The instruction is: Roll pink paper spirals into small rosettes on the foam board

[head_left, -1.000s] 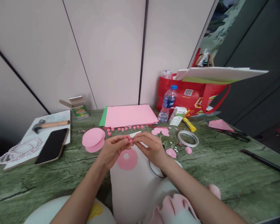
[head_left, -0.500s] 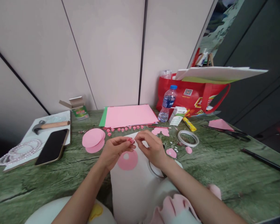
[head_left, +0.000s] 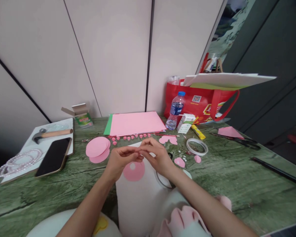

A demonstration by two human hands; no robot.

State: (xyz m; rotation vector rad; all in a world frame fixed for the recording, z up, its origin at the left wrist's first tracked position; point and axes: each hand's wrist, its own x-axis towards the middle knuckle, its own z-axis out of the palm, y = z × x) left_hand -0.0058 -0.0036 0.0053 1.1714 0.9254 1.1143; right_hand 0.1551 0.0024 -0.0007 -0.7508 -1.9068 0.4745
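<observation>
My left hand and my right hand meet in front of me, fingertips pinched together around a small rolled pink paper flower. The fingers cover nearly all of it. Beneath them lies a white surface bearing a pink round patch with a white spot. Beyond the hands, several small pink paper flowers sit in a row. Left of my left hand is a stack of pink paper circles. Pink paper scraps lie right of my right hand.
Pink paper sheets lie by the wall. To the right are a tape roll, glue stick, water bottle, red bag and scissors. Leftward are a phone, hammer and bead strings.
My right hand has moved left against my left fingertips. The pink flower, visible between the hands before, is now mostly covered. The view has shifted slightly.
</observation>
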